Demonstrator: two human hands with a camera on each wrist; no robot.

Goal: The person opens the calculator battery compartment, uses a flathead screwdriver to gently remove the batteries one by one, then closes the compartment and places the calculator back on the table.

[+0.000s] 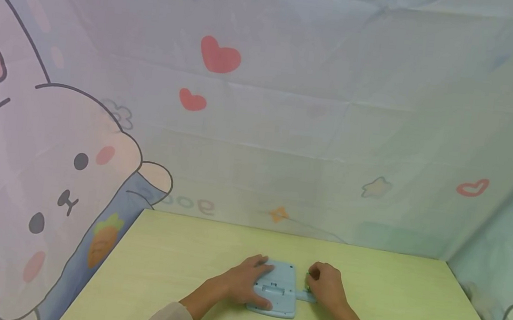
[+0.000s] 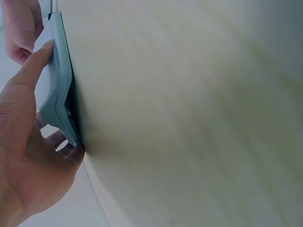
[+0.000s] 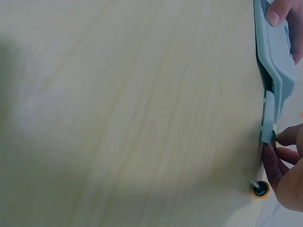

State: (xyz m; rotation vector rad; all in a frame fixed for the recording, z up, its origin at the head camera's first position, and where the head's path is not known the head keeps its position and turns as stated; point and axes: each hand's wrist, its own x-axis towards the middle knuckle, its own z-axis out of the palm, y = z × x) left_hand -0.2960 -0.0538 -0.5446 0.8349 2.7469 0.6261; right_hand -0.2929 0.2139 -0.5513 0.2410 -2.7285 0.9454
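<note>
A light-blue plastic device (image 1: 285, 277), shaped like a desk calculator, lies back side up, with an uncovered rectangular battery compartment (image 1: 273, 290) and small screw holes. My left hand (image 1: 243, 282) grips its left side, the thumb on the back near the lower edge. In the left wrist view, fingers of the left hand (image 2: 42, 165) reach round the device's edge. Just right of the device lies a light-blue battery cover (image 1: 305, 296). Over it, my right hand (image 1: 328, 286) pinches a small green piece (image 3: 273, 136), mostly hidden by the fingertips.
Beside the right hand, a black-and-orange tool (image 3: 260, 189) with a pale shaft, like a screwdriver, lies on the table. The pale yellow table (image 1: 180, 256) ends at a printed cloth backdrop (image 1: 275, 157) behind and at the side.
</note>
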